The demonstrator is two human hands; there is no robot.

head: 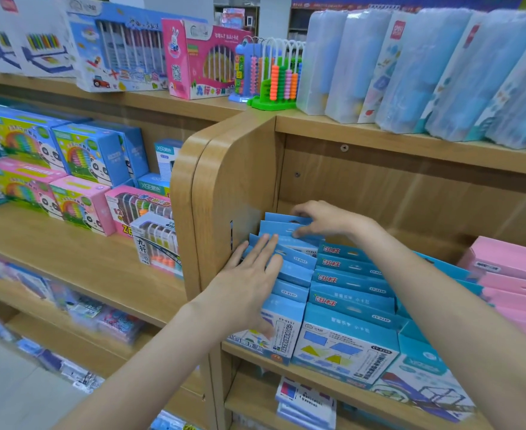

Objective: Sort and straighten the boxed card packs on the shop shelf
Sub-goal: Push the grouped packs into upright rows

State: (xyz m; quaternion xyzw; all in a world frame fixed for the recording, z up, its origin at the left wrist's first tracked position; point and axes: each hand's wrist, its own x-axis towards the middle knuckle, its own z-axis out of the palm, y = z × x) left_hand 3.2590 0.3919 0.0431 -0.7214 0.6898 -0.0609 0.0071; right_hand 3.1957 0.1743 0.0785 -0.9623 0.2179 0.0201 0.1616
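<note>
Wooden shop shelf [410,141], stocked

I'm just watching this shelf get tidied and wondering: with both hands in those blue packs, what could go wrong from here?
1. The left hand lies flat on the leftmost row of blue packs, which lean unevenly; a push could tip them like dominoes.
2. The right hand pinches a back pack by its hang tab; the thin card might bend.
3. The front packs stand at the shelf edge and could slide off.
</note>
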